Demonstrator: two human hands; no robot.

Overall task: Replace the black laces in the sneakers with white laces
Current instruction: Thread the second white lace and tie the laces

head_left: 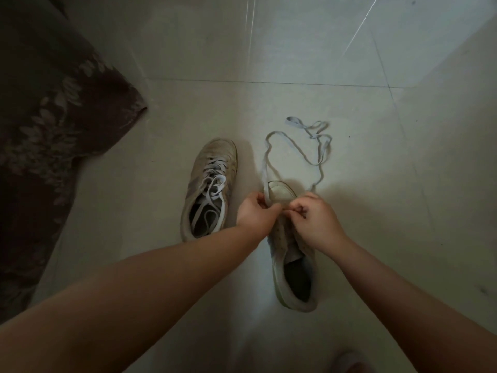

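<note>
Two pale sneakers stand on the tiled floor. The left sneaker [209,184] carries a white lace threaded and loosely tied. The right sneaker [291,254] lies under both hands, toe pointing away from me. A long white lace [317,154] loops over the floor beyond its toe. My left hand [255,211] pinches one strand of that lace above the sneaker's front. My right hand [317,219] has its fingers curled over the eyelet area, pinching something small that looks like the lace; the exact contact is hidden. No black lace shows.
A dark patterned cloth [53,117] covers the floor on the left. At the bottom edge a blurred pale object [349,362] pokes in. Floor tile joints run across beyond the lace.
</note>
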